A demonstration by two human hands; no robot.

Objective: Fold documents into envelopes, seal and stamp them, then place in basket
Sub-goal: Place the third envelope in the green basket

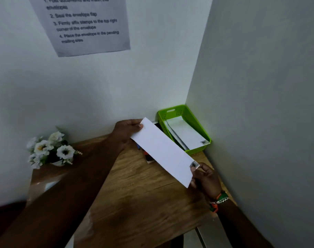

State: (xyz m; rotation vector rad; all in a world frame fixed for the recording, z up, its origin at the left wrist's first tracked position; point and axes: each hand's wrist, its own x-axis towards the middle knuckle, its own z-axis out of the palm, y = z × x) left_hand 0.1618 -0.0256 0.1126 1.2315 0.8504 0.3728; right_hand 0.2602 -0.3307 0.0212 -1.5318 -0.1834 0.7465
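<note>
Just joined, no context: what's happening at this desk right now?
A person holds a white envelope above the wooden desk, the left hand gripping its far end and the right hand pinching the near end beside the stamp. The stamp is already on. The green basket in the corner already holds stamped envelopes; this one has not gone in yet. A flower pot sits at the left.

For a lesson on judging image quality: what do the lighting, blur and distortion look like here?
Head view: dim, even light, with soft shadows on the wall and wooden table; the wall notice text is blurred yet readable; wide-angle bend curves the wall corner; the envelope edges stay fairly sharp.
</note>
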